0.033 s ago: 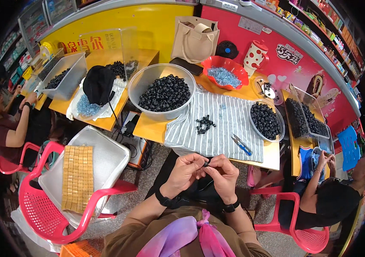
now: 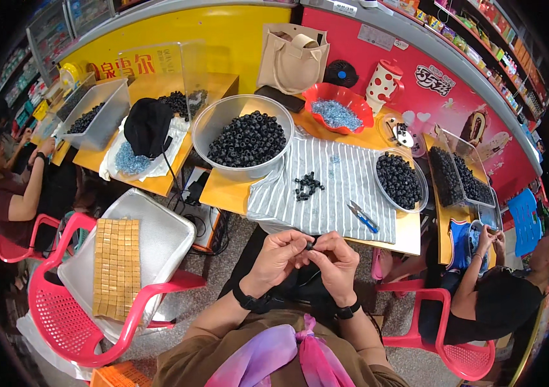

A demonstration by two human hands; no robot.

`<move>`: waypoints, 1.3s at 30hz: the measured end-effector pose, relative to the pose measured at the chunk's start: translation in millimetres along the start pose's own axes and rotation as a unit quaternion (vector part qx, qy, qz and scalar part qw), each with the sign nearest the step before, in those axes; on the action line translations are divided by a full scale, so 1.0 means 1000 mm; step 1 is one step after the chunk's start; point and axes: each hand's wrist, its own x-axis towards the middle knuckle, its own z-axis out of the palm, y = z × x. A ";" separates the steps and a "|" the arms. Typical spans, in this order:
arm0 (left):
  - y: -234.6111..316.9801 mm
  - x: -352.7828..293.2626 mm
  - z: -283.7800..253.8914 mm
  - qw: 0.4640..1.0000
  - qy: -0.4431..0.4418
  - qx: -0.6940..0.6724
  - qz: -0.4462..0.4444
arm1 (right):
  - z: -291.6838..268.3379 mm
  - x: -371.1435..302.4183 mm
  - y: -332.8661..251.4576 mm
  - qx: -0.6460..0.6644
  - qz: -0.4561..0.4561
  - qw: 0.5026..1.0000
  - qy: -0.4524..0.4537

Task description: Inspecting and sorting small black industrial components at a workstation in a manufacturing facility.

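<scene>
In front of my body, both hands meet fingertip to fingertip. My left hand [image 2: 277,258] and my right hand [image 2: 335,261] pinch one small black part [image 2: 310,246] between them; its finer shape is mostly covered by the fingers. Beyond the hands, a grey-and-white striped cloth [image 2: 345,177] drapes the table. On it lie a small heap of short black pieces [image 2: 308,186], a pair of blue-handled pliers [image 2: 363,218] and a few pale blue bits. A large clear tub [image 2: 200,138] of black ring-like parts stands left, and a smaller clear tub [image 2: 424,203] of rounder black parts stands right.
At the back are a red bowl [image 2: 364,122] of bluish clear bits, a beige bag [image 2: 294,61] and a polka-dot cup [image 2: 382,87]. A pink chair [image 2: 55,309] with a beaded mat is at left. One person [image 2: 23,187] works at left, another [image 2: 500,290] at right.
</scene>
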 end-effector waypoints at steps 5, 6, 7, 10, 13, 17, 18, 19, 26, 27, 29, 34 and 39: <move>0.006 -0.005 0.004 0.999 -0.027 0.019 -0.004 | -0.002 -0.002 -0.003 0.006 0.011 1.000 -0.004; 0.007 -0.005 0.005 0.999 -0.037 0.020 -0.003 | -0.003 -0.002 -0.004 0.006 0.013 1.000 -0.004; 0.008 -0.005 0.007 0.999 -0.036 0.019 -0.004 | -0.003 -0.003 -0.004 0.006 0.010 1.000 -0.004; 0.011 -0.006 0.011 0.999 -0.034 0.025 -0.007 | -0.004 -0.001 -0.010 -0.001 0.001 1.000 -0.005; 0.014 -0.007 0.012 0.997 -0.033 0.068 -0.002 | -0.008 -0.002 -0.013 -0.046 -0.022 0.999 -0.010; 0.016 -0.008 0.014 0.996 -0.036 0.080 -0.022 | -0.012 -0.001 -0.017 -0.141 -0.099 0.985 -0.027; 0.016 -0.008 0.014 0.996 -0.035 0.080 -0.026 | -0.013 -0.001 -0.018 -0.140 -0.099 0.985 -0.026; 0.016 -0.009 0.015 0.996 -0.035 0.081 -0.027 | -0.014 -0.001 -0.019 -0.146 -0.101 0.984 -0.034; 0.014 -0.008 0.018 0.992 -0.056 0.110 0.006 | -0.021 0.001 -0.025 -0.158 -0.105 0.979 -0.078; 0.014 -0.008 0.017 0.991 -0.061 0.116 0.002 | -0.023 0.001 -0.024 -0.158 -0.105 0.979 -0.075; 0.015 -0.007 0.016 0.990 -0.069 0.122 -0.003 | -0.025 0.001 -0.022 -0.114 -0.082 0.985 -0.099; 0.015 -0.006 0.014 0.988 -0.104 0.110 -0.023 | -0.031 0.008 -0.029 -0.159 -0.093 0.967 -0.174; 0.014 -0.008 0.013 0.989 -0.105 0.088 -0.057 | -0.035 0.011 -0.026 -0.168 -0.152 0.950 -0.214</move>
